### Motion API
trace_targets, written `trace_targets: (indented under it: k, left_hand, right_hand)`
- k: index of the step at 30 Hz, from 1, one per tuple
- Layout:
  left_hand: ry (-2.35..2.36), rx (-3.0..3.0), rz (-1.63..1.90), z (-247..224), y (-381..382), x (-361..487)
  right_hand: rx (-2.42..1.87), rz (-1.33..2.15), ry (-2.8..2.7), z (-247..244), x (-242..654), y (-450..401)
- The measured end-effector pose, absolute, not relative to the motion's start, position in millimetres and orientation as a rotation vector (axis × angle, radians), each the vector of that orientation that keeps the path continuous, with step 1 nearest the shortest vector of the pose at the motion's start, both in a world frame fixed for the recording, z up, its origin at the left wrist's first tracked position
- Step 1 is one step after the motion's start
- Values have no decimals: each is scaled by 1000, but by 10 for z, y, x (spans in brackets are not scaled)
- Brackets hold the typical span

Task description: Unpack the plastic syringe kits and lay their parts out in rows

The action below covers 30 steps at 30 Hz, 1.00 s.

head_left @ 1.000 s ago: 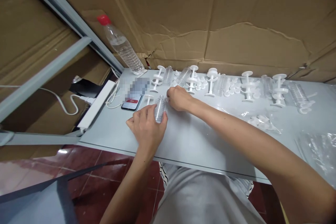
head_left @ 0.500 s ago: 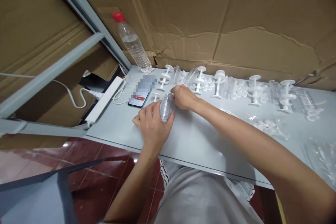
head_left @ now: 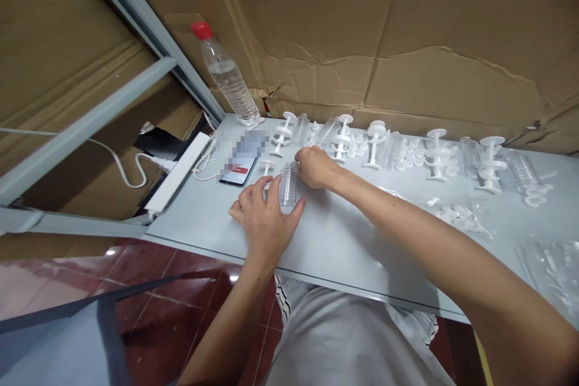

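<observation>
A clear ribbed plastic cylinder point(head_left: 288, 184) stands on the grey table between my two hands. My left hand point(head_left: 266, 214) is at its near left side, thumb and fingers spread around it with a small gap. My right hand point(head_left: 315, 167) is closed beside the cylinder's upper right, its fingertips curled; whatever they pinch is hidden. Just beyond my left fingers is a white plastic plunger piece point(head_left: 267, 166), partly covered by that hand.
Along the back are several white plungers point(head_left: 374, 143), ribbed clear cylinders point(head_left: 394, 149) and small white caps point(head_left: 411, 154). A phone point(head_left: 242, 160), a water bottle point(head_left: 230, 84) and a power strip point(head_left: 178, 173) are left. Plastic bags point(head_left: 554, 274) lie right; cardboard point(head_left: 407, 30) stands behind.
My left thumb and fingers have spread apart slightly, away from the cylinder, which now shows more fully. My right hand keeps nearly the same place and closed shape.
</observation>
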<state>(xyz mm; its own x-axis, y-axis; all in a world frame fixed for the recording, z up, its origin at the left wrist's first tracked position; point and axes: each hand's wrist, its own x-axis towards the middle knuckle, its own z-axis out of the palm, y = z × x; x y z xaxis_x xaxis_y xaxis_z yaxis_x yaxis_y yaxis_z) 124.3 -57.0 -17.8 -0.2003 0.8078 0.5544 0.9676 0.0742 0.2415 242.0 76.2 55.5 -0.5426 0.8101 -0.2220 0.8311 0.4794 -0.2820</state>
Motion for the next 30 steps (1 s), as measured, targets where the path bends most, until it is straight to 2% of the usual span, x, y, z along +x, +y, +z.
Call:
trace_targets:
  k: [30]
  left_hand:
    - [-2081, -1790, -877, -187, -497, 1099]
  right_hand:
    - [1485, -591, 2640, 536, 2403, 707]
